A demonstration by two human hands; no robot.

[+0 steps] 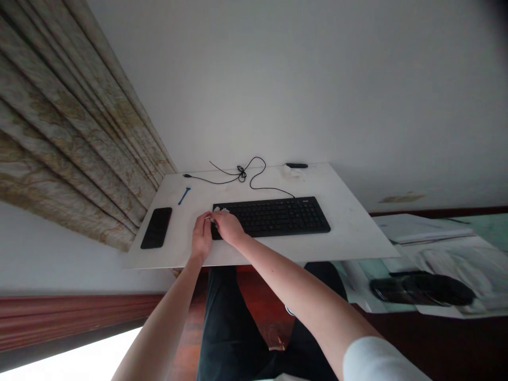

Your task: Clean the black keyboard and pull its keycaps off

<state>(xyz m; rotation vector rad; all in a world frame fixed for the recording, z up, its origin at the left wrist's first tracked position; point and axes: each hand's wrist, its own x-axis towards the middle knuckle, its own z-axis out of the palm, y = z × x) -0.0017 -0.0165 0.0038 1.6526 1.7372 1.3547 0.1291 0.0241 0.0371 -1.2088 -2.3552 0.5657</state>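
At the left end of a black keyboard point(273, 218), I watch two bare hands meet over my remote feed. The left hand point(202, 233) sits by that end, fingers close together; I cannot tell whether they grip anything. The right hand point(228, 226) pinches a crumpled white tissue point(221, 210), which pokes out past its curled fingertips above the keyboard's left end. A phone point(156, 227) lies left of the keyboard, a blue stick point(184, 196) farther back on that side. Behind the keyboard its bundled cable point(241, 173) loops across the table point(357, 233).
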